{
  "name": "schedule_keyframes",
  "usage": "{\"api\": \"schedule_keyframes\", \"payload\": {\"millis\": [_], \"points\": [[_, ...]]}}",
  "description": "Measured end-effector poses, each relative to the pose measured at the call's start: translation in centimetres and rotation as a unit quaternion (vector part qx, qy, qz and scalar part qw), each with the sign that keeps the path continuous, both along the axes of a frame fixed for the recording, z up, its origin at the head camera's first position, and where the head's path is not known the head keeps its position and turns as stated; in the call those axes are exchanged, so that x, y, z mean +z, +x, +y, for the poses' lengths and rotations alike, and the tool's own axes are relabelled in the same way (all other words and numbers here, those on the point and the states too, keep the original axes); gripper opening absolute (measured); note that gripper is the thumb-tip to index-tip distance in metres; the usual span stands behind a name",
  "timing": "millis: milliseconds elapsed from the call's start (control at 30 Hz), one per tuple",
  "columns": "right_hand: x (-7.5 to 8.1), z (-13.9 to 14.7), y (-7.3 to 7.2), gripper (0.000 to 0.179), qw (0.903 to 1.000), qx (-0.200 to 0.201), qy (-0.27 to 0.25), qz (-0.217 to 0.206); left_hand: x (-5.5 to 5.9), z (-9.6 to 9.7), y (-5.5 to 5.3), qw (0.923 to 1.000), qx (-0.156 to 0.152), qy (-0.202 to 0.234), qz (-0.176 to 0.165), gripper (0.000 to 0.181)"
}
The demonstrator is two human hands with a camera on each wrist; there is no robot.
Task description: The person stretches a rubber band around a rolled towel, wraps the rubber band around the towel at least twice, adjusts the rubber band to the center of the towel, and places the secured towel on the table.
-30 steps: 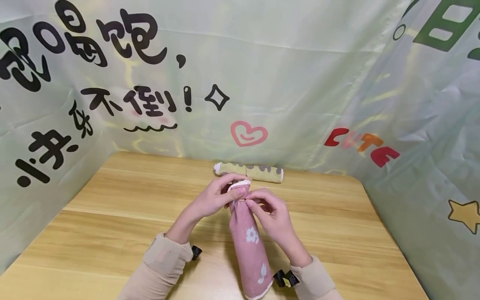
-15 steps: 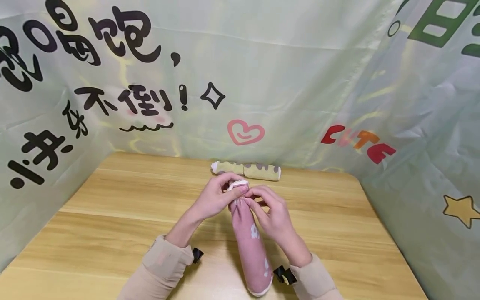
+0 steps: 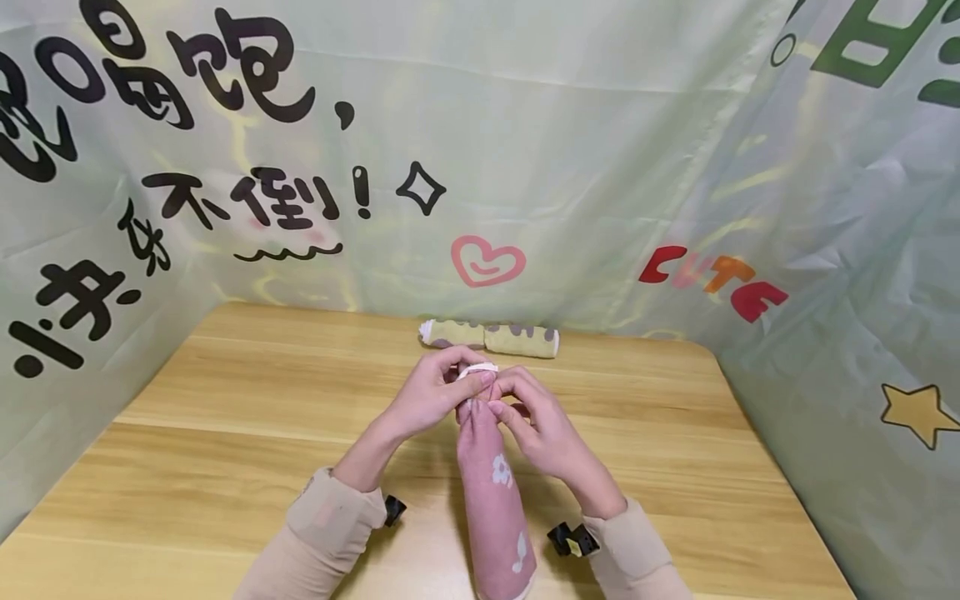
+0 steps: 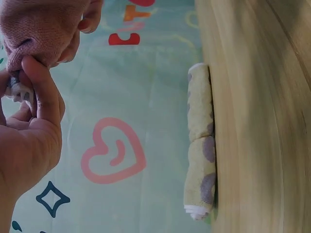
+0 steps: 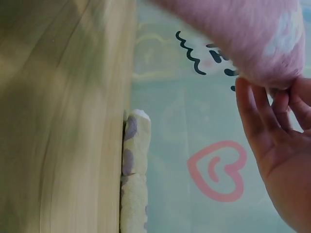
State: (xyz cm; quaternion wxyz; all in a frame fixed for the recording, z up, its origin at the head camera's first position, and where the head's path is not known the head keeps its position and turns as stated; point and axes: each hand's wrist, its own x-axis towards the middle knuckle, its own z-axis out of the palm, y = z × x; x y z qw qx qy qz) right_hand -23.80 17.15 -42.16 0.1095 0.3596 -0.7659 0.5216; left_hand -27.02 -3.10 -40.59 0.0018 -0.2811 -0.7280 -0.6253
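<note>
A pink towel roll (image 3: 495,508) with pale flower and leaf shapes hangs lengthwise between the hands, drawn in to a narrow neck near its white-edged top. My left hand (image 3: 431,392) grips the top end, thumb across the front. At the neck, the thumb and fingers of my right hand (image 3: 543,429) pinch the gathered cloth. From the left wrist view, a small dark band (image 4: 14,77) shows at the pinched part of the pink towel (image 4: 39,29). Fingers of the right hand (image 5: 286,155) touch the towel's (image 5: 252,43) narrow end in the right wrist view.
A yellow towel roll (image 3: 517,340) with grey-purple patches lies along the back edge of the wooden table (image 3: 225,450), creased around its middle. Printed cloth (image 3: 600,167) walls the table at the back and both sides. Both sleeves bear small black wrist devices (image 3: 572,540).
The towel's lower end swings toward me and slightly left, and its flower pattern turns to face up again. Both hands stay at its neck. The head view shifts slightly right.
</note>
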Motion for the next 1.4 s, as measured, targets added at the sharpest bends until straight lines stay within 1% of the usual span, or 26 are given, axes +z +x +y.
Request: {"api": "schedule_keyframes", "payload": {"millis": [133,200,267,333,433,500,567,633,733,800,867,933,1000,1067,1100,1167,1267,1333,1400], "points": [[0.0,0.3,-0.1,0.012,0.9990,0.039,-0.018,-0.006,0.0,0.0,-0.1,0.9997,-0.018,0.012,-0.008,0.016],[0.0,0.4,-0.1,0.013,0.9984,0.052,-0.021,-0.007,0.0,0.0,-0.1,0.9996,-0.019,0.014,-0.013,0.016],[0.0,0.4,-0.1,0.012,0.9982,0.055,-0.024,-0.010,0.0,-0.2,-0.2,0.9997,-0.015,0.013,-0.016,0.018],[0.0,0.2,-0.2,0.010,0.9988,0.039,-0.026,-0.010,0.1,-0.3,-0.2,0.9997,-0.010,0.010,-0.020,0.019],[-0.1,-0.3,-0.1,0.005,0.9995,-0.008,-0.031,0.003,0.2,-0.4,-0.2,0.9996,0.002,0.004,-0.027,0.021],[-0.1,-0.6,-0.1,0.005,0.9986,-0.040,-0.033,0.006,0.2,-0.4,-0.2,0.9992,0.015,0.006,-0.037,0.022],[-0.1,-1.0,0.1,0.014,0.9977,-0.060,-0.031,-0.005,0.3,-0.6,-0.2,0.9985,0.028,0.012,-0.046,0.021],[-0.1,-1.2,0.3,0.027,0.9970,-0.066,-0.028,-0.029,0.3,-0.7,-0.3,0.9977,0.041,0.018,-0.050,0.021],[0.1,-1.4,0.5,0.041,0.9953,-0.074,-0.020,-0.060,0.4,-0.9,-0.3,0.9977,0.044,0.015,-0.050,0.022],[0.1,-1.4,0.6,0.042,0.9934,-0.083,-0.023,-0.076,0.3,-1.1,-0.4,0.9984,0.035,0.007,-0.044,0.025],[0.1,-1.3,0.6,0.039,0.9902,-0.093,-0.034,-0.098,0.2,-1.3,-0.5,0.9995,0.020,-0.010,-0.021,0.029],[0.1,-1.2,0.6,0.037,0.9854,-0.091,-0.057,-0.132,0.0,-1.5,-0.7,0.9990,0.005,-0.034,0.028,0.034],[0.1,-1.1,0.6,0.036,0.9807,-0.077,-0.081,-0.160,-0.3,-1.8,-1.0,0.9948,-0.011,-0.052,0.087,0.038],[0.0,-0.9,0.6,0.035,0.9790,-0.051,-0.093,-0.174,-0.5,-2.0,-1.2,0.9890,-0.026,-0.060,0.133,0.038],[0.0,-0.9,0.6,0.035,0.9794,-0.033,-0.096,-0.175,-0.6,-2.1,-1.2,0.9869,-0.036,-0.060,0.145,0.037],[-0.1,-0.8,0.6,0.035,0.9818,-0.003,-0.094,-0.165,-0.7,-2.3,-1.3,0.9870,-0.060,-0.053,0.140,0.031],[-0.3,-0.8,0.6,0.035,0.9834,0.030,-0.096,-0.151,-0.8,-2.4,-1.2,0.9901,-0.089,-0.042,0.100,0.026],[-0.3,-0.9,0.6,0.035,0.9834,0.037,-0.104,-0.144,-0.9,-2.4,-1.3,0.9917,-0.097,-0.035,0.077,0.024],[-0.4,-0.9,0.6,0.035,0.9834,0.039,-0.111,-0.138,-0.9,-2.3,-1.2,0.9928,-0.094,-0.029,0.068,0.023]]}}
